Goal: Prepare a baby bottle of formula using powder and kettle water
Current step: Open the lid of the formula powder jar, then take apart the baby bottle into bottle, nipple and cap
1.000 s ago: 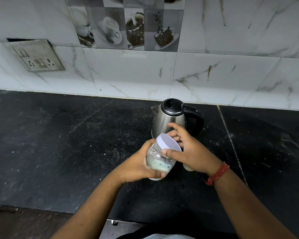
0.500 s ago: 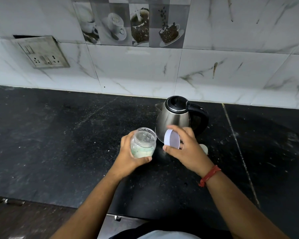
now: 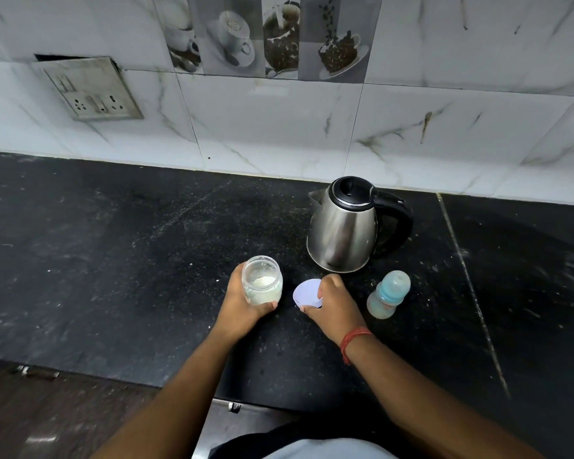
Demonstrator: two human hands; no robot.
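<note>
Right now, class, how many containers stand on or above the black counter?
3: the open powder jar in the left hand, the steel kettle near the wall, and the baby bottle right of the right hand.

– What carried everything?
– A black stone countertop, scuffed and dusted with white specks.
– And on it?
– 1 steel kettle near the wall and 1 capped baby bottle just in front, upright.
</note>
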